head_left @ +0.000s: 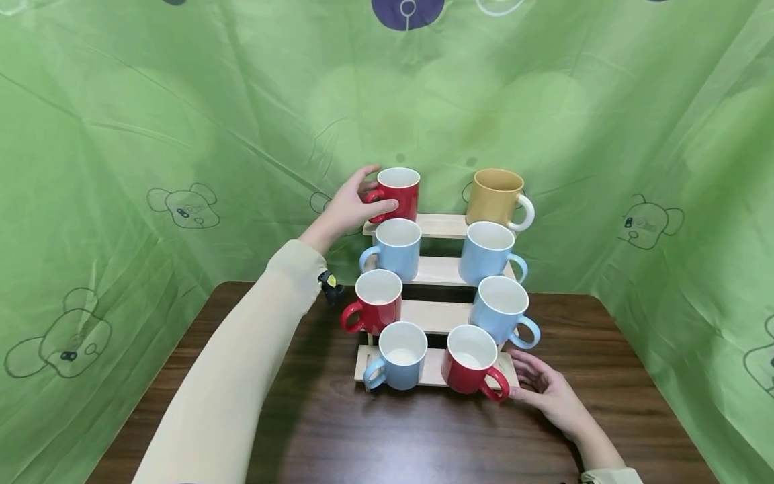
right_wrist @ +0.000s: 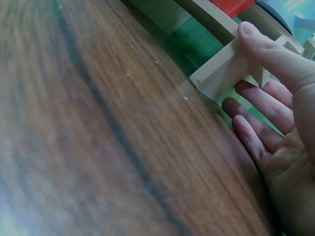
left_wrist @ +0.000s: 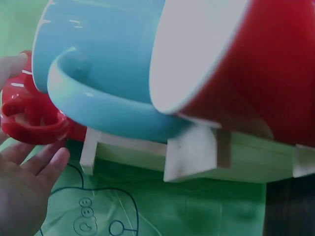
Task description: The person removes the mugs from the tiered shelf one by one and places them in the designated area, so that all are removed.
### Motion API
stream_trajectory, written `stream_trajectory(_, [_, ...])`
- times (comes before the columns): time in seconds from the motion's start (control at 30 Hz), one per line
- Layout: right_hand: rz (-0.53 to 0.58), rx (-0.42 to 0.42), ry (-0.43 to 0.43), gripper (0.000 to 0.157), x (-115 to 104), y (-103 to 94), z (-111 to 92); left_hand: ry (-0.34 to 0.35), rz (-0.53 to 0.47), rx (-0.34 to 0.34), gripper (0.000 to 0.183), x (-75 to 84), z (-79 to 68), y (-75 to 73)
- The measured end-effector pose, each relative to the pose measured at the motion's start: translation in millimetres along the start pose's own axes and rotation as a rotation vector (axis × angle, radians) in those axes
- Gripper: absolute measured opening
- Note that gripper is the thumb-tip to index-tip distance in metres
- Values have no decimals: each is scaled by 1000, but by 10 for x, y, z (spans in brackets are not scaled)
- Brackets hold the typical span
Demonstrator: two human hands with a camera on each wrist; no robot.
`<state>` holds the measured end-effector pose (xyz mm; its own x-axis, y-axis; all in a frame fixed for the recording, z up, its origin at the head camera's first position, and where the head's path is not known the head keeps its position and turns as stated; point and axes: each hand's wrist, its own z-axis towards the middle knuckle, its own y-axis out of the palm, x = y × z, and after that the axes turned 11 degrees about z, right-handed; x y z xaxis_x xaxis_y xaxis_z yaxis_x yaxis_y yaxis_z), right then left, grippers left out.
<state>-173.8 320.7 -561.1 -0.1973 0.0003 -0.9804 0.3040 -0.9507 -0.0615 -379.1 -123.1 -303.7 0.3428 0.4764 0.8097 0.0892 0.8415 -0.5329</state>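
Top red mug (head_left: pixel 409 199) is looking smooth & v. shiny, like glazed pottery. Blue mugs (head_left: pixel 398 262) are shining too, w/ smooth insides. Yellow mug (head_left: pixel 490 202) is looking smooth. Rack (head_left: pixel 438 270) is showing plain matt wood. Table (head_left: pixel 375 437) is showing wood grain & catching glare. Green cloth (head_left: pixel 121 161) is looking thin, crinkly & a bit shiny. Cream sleeve (head_left: pixel 236 356) is looking soft & matt.

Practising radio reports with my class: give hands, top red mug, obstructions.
Left hand: thumb on top red mug. Right hand: at lower end of rack. Mug upright. No obstruction visible.
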Motion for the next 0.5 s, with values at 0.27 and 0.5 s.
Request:
stream_trajectory(0.27, [-26,2,2,68,-10,11,-2,-45,37,7,92,102,64,89])
stream_trajectory(0.5, [-13,-11,-3,68,-4,13,-14,-61,20,55,85,71,58,158])
